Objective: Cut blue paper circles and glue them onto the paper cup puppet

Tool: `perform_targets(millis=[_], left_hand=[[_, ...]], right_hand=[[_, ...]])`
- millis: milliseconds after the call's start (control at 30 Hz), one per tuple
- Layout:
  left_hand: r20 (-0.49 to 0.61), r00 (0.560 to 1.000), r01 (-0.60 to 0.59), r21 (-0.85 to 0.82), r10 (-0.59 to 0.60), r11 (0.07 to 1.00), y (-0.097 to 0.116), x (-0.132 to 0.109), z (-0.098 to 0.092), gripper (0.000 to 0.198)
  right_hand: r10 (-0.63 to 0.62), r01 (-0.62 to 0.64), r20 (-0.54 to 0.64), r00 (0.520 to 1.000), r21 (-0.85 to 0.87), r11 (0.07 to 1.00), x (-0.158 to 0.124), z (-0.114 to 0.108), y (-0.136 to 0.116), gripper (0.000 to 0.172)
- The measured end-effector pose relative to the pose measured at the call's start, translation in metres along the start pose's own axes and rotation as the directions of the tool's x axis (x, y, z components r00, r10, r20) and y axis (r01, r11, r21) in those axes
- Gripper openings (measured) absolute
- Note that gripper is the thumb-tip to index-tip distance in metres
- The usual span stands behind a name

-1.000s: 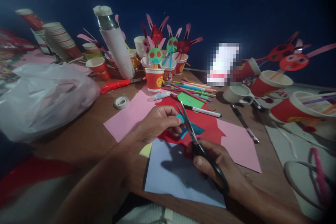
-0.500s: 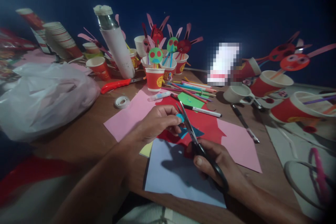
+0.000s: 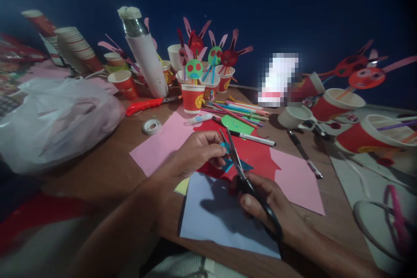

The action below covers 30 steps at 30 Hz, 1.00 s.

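My left hand [image 3: 203, 152] pinches a small blue paper piece [image 3: 224, 147] between thumb and fingers. My right hand [image 3: 267, 200] grips black-handled scissors [image 3: 239, 165], whose blades point up and away, slightly parted, right beside the blue piece. Below the hands lies red paper [image 3: 263, 158] with a darker blue scrap [image 3: 243, 166] on it. Nearer to me is a pale blue sheet [image 3: 208, 221], with the shadow of my hands across it. A pink sheet [image 3: 299, 182] shows at the right, and more pink paper [image 3: 156, 147] at the left.
Behind the papers stand red cups [image 3: 193, 100] with paper animal faces on sticks. A white flask [image 3: 146, 61], a roll of tape [image 3: 151, 127], a red-handled cutter [image 3: 143, 106] and a plastic bag [image 3: 58, 117] are at the left. A white mug [image 3: 295, 117] and pen [image 3: 304, 154] lie right.
The scissor blades have parted slightly more beside the blue piece. More of the blue piece's rounded face shows in my left fingers. Otherwise both hands stay nearly in place.
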<state>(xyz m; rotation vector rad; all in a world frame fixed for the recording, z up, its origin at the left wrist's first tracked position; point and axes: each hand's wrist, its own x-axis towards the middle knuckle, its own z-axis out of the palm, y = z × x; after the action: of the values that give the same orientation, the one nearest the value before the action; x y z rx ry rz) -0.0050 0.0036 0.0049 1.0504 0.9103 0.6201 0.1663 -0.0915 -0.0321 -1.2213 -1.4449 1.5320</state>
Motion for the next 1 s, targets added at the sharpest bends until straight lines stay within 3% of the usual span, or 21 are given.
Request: perform_targets(millis=[1000], left_hand=[[0.027, 1.0, 0.005, -0.014, -0.004, 1.0, -0.0013, 0.0011, -0.0004, 0.014]], right_hand=[[0.009, -0.009, 0.001, 1.0, -0.033, 0.999, 0.0005, -0.0001, -0.0061, 0.035]])
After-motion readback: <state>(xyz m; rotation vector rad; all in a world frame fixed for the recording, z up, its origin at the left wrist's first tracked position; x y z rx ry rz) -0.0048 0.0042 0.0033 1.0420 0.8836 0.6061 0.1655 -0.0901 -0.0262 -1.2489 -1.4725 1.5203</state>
